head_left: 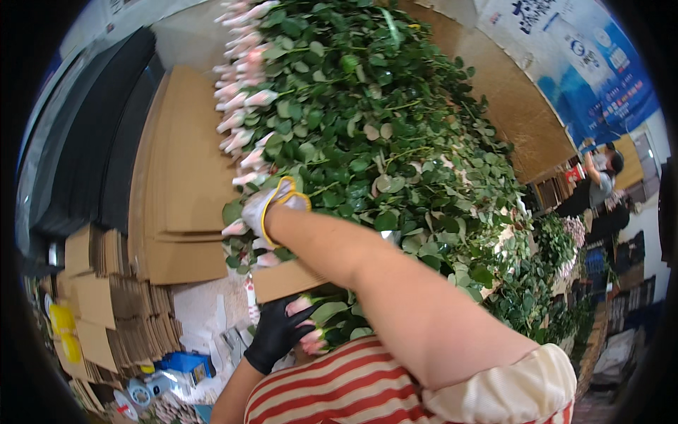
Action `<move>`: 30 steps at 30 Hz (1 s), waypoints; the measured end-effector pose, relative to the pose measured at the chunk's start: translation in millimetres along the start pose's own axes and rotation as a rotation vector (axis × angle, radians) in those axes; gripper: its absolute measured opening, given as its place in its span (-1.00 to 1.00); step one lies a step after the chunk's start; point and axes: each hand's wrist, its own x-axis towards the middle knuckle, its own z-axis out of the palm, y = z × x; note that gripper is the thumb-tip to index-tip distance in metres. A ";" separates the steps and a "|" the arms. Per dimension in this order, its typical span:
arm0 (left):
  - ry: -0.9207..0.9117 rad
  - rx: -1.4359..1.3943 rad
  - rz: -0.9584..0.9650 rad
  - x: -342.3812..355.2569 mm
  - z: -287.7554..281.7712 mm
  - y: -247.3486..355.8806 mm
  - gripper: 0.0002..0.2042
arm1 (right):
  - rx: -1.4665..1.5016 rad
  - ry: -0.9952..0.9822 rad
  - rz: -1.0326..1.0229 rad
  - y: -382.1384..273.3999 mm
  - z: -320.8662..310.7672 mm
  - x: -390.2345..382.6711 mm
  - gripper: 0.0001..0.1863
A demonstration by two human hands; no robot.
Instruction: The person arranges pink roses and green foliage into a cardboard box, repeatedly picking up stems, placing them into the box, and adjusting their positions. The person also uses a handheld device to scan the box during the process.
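My left hand (275,332), in a black glove, is low in the picture by my striped clothing. Its fingers curl over a few pink roses (311,342), beside a strip of brown cardboard (286,280). My right arm stretches across the view to the left edge of a large heap of roses. The right hand (258,212), in a pale glove with yellow trim, is among leaves there, next to wrapped rose heads (235,227). Its fingers are hidden. Pale-wrapped blooms line the heap's left side, with green leafy stems (367,141) spreading right.
Tall cardboard sheets (191,155) lean left of the heap, with black boards (99,134) beyond. Folded cardboard pieces (106,304) and a blue box (185,366) are at lower left. A cardboard wall (519,106) bounds the heap's right. Another person (600,180) stands at far right.
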 end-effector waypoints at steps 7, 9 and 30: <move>0.022 -0.003 -0.067 -3.8 1.6 -3.6 -0.39 | -0.023 0.561 -0.074 45.3 -131.8 -93.2 -0.70; 0.039 0.001 -0.092 -12.2 3.0 -4.7 -0.38 | -0.218 0.939 0.023 94.1 -190.1 -130.7 -0.74; -0.001 0.024 -0.144 -7.0 2.5 1.8 -0.48 | -0.163 0.658 0.115 163.5 -3.7 -36.4 -0.84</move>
